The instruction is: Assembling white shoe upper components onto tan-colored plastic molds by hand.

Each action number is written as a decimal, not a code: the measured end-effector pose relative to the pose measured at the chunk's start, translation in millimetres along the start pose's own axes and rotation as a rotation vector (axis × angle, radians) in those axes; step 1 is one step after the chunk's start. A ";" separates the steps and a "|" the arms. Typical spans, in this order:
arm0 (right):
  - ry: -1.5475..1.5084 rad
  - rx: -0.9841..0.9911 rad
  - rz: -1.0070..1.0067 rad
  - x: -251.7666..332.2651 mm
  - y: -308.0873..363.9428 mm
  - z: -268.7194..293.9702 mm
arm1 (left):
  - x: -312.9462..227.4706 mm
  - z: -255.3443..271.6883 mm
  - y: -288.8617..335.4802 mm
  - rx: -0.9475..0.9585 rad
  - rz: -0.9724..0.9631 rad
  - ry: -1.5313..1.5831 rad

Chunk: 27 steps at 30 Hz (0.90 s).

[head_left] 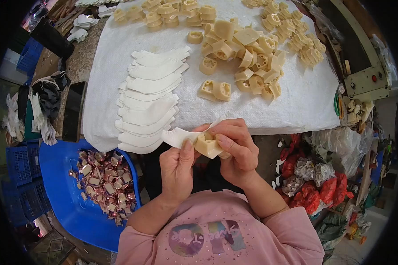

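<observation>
In front of my chest, both hands are closed around one hollow cream-coloured plastic piece (209, 147). My right hand (239, 152) grips its right side, thumb and fingers at the rim. With its thumb pressed up, my left hand (177, 170) pinches a white curved strip (176, 138) against the left side of the piece. The strip appears to run behind the piece; its far end is partly hidden by my fingers. Beyond my hands, a fanned row of similar white strips (148, 110) lies overlapping on the white-covered table (104, 88). Loose cream pieces (252, 53) are heaped to its right.
More cream pieces stand stacked along the table's back (168, 15) and far right (292, 26). A blue tub (64, 194) at lower left holds many shiny reddish-brown pieces. Red plastic bags (311, 194) sit at lower right. A dark flat object (75, 110) lies at the table's left.
</observation>
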State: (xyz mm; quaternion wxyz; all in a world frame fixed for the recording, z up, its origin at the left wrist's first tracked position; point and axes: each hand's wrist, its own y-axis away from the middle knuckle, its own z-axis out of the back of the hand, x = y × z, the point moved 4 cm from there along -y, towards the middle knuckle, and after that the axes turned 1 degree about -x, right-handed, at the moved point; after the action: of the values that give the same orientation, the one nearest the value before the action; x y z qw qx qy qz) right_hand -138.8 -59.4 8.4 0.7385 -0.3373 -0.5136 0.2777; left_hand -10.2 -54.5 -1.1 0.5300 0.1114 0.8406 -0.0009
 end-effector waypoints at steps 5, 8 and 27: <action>0.070 -0.097 0.061 1.4 -1.1 -4.8 | -1.5 -2.5 3.4 -0.001 -0.059 -0.172; 0.197 -0.050 0.065 3.0 -7.2 -3.5 | -0.8 -3.9 0.5 -0.064 -0.178 -0.233; 0.556 0.458 -0.058 19.1 -17.1 -2.9 | -13.1 10.0 0.7 -0.093 -0.541 -0.897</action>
State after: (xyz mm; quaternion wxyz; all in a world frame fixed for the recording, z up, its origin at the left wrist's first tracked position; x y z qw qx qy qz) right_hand -128.9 -56.2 32.0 0.9139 -0.2111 -0.2271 0.2619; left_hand 4.2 -57.4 6.2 0.8231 -0.1446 0.5290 -0.1478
